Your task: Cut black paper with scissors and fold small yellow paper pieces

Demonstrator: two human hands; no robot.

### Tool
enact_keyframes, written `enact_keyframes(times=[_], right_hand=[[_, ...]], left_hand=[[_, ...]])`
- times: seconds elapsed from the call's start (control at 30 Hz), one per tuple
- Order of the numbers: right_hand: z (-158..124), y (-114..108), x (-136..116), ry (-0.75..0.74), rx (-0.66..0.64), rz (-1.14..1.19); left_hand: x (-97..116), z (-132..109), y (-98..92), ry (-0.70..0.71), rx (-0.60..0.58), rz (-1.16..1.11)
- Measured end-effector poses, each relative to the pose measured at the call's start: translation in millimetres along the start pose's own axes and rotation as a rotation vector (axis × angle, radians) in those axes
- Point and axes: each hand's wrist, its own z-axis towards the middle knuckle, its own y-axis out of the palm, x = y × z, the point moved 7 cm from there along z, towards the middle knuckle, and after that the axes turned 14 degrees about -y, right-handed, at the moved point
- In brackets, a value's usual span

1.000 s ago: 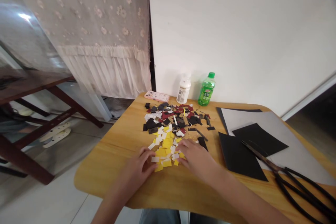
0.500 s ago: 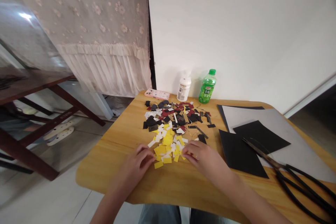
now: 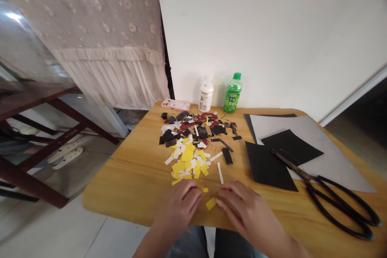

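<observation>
A blurred left hand [image 3: 179,206] pinches a yellow scrap [image 3: 206,190], partly hidden by its fingers, while the right hand [image 3: 247,209] grips a yellow piece [image 3: 210,204] by its edge over the near side of a worktop [image 3: 130,177]. Just beyond lies a pile of paper scraps [image 3: 187,154], its lower layers covered; print on a white bottle [image 3: 206,96] is illegible.
</observation>
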Motion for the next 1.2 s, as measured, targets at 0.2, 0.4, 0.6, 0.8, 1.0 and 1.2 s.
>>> enact_keyframes(times=[0.2,0.4,0.6,0.8,1.0,1.2], right_hand=[[-26,-3,2,0.097,0.142,-0.011],[-32,17,-8,0.083,0.061,-0.004],[-32,21,-7,0.115,0.049,0.021],[-29,17,-3,0.142,0.092,0.06],[-14,16,7,0.159,0.032,0.11],[-9,21,8,0.169,-0.019,0.125]], left_hand=[[18,-12,15.8,0.062,-0.027,0.128],[29,-25,24.7,0.012,0.01,0.17],[24,-31,35.3,-0.125,0.024,0.18],[21,-34,33.6,-0.162,0.004,0.071],[10,-30,29.8,-0.216,-0.05,-0.064],[-1,-28,30.2,-0.266,-0.105,-0.122]])
